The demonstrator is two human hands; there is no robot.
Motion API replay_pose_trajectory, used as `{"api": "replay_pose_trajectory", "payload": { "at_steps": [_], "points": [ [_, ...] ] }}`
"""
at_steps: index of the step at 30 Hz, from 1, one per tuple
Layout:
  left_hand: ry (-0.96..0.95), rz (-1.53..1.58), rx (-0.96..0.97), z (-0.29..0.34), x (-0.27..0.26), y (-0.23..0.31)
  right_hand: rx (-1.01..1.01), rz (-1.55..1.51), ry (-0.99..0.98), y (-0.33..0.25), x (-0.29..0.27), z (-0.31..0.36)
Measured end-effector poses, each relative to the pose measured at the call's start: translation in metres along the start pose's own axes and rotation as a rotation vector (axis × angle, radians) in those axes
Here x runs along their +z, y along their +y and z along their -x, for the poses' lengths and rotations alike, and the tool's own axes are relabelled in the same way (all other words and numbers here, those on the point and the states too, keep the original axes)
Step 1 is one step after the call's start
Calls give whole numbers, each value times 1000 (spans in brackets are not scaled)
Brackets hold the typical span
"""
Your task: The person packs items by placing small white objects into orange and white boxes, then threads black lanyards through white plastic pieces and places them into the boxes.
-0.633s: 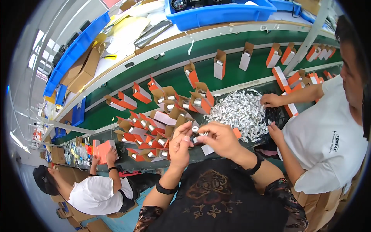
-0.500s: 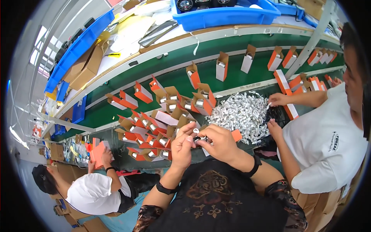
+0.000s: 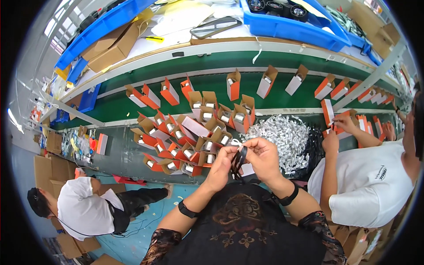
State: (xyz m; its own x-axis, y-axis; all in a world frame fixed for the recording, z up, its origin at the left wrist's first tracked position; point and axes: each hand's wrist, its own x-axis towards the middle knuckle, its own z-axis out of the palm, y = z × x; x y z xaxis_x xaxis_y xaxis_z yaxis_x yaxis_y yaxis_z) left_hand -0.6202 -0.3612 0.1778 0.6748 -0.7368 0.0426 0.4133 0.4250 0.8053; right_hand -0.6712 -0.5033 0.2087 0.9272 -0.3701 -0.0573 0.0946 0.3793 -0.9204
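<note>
My left hand (image 3: 221, 168) and my right hand (image 3: 264, 160) meet in front of my chest, both with fingers closed in a pinch. Looped black straps (image 3: 239, 162) hang between them, held by the fingertips of each hand. A small white piece (image 3: 236, 142) sticks up at the fingertips; which hand grips it is hard to tell. Just beyond my right hand lies a heap of small white pieces (image 3: 282, 140) on the dark bench. Left of it, several open orange and white boxes (image 3: 194, 127) hold white cylindrical items.
Black straps (image 3: 314, 148) lie beside the heap. A green belt (image 3: 207, 87) with open boxes runs behind the bench. Above it, a shelf holds blue trays (image 3: 296, 30). A co-worker (image 3: 362, 181) handles boxes at right; another person (image 3: 90, 205) bends down at left.
Black straps now hang clearly between my hands, which have shifted slightly right. The right co-worker's hands moved from the heap to the boxes. The left person let go of an orange box and bent lower.
</note>
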Motion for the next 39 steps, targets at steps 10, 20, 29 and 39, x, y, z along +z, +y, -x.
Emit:
{"api": "replay_pose_trajectory", "payload": {
  "at_steps": [10, 20, 29, 39],
  "points": [
    [-375, 13, -402, 29, -58, 41, 362, -100, -774, -36, -10, -27],
    [-22, 189, -362, 21, -59, 78, -591, 929, 4, -5, 92, -23],
    [85, 154, -461, 6, -109, 101, 455, 77, -384, 0, 86, -41],
    [234, -666, 3, -37, -115, 73, -425, 1157, -259, 22, 111, -103]
  ]
}}
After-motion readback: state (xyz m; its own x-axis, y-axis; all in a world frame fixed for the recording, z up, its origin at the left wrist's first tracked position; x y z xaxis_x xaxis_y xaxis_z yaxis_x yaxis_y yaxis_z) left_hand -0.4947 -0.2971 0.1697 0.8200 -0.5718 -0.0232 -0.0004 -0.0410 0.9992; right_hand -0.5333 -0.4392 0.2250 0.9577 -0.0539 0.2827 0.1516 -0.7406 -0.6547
